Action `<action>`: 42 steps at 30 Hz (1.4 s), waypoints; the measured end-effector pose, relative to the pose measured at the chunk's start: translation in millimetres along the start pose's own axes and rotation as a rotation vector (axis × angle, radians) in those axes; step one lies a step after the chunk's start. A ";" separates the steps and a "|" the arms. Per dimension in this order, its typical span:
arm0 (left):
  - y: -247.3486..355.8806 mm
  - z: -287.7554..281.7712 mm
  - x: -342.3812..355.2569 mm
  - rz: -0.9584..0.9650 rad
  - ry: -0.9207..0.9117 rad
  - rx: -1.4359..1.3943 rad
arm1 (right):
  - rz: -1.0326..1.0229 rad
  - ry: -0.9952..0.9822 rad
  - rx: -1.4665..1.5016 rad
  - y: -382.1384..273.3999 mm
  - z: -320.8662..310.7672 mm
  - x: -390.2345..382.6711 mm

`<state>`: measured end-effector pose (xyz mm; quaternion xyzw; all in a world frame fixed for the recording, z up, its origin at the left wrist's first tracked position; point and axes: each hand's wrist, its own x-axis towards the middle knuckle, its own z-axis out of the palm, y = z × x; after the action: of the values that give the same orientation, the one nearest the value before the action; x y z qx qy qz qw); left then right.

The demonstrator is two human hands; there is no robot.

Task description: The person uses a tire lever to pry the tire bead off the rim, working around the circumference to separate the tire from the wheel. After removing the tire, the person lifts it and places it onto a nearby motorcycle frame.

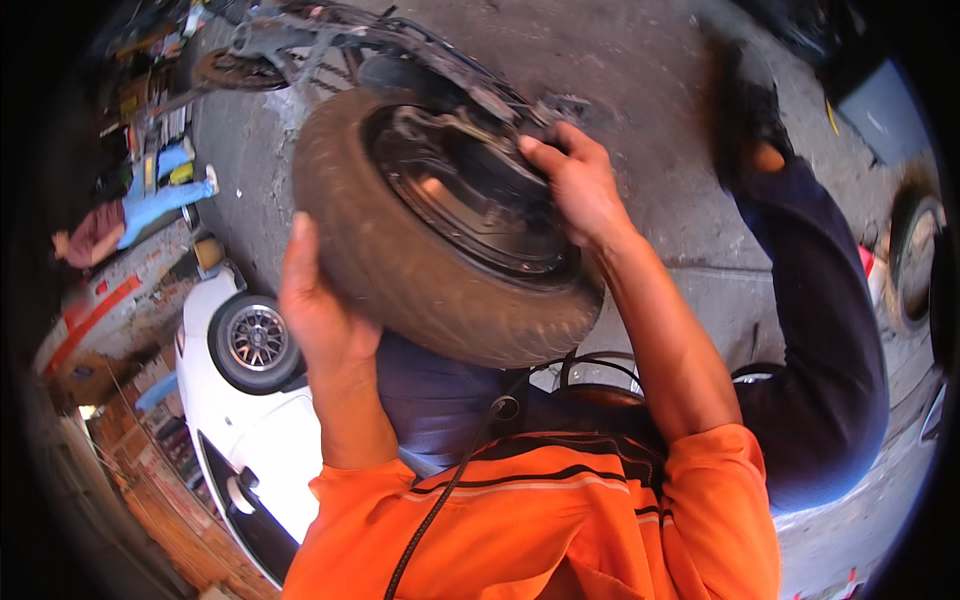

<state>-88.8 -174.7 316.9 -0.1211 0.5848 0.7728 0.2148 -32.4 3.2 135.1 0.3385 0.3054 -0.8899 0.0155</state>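
A motorcycle-style wheel with a dusty brown tyre (450, 300) and a dark rim (490, 215) is tilted in front of me, above my legs. My left hand (330, 315) presses its palm against the tyre's left side, thumb pointing up; its other fingers are mostly hidden behind the tyre. At the wheel's upper right my right hand (582, 190) is closed, its thumb over a dark edge by the rim. Exactly which part its fingers wrap is hidden. Just beyond the wheel lies a dark metal vehicle frame (420, 50); whether the two are joined, I cannot tell.
A white car (245, 420) with a spoked wheel (255, 340) stands at left. Beyond it, a person in blue trousers (160, 215) is near cluttered shelves. My stretched leg (820, 330) bends along the right, near another tyre (915, 260) and a grey box (885, 110).
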 end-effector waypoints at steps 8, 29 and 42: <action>-17.4 -7.1 -1.5 -0.006 -0.131 0.001 | 0.029 -0.104 0.212 2.5 -11.7 3.0; -5.2 -5.7 -28.0 0.048 -0.189 0.050 | 0.276 -0.152 -0.127 35.3 -45.6 41.3; -3.3 -21.0 -42.8 0.058 -0.194 0.130 | -0.097 -0.070 -0.346 45.9 -23.4 41.8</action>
<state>-51.0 -202.2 326.8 -0.0146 0.6132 0.7473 0.2555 -40.0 -13.6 71.3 0.2845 0.4692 -0.8350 0.0410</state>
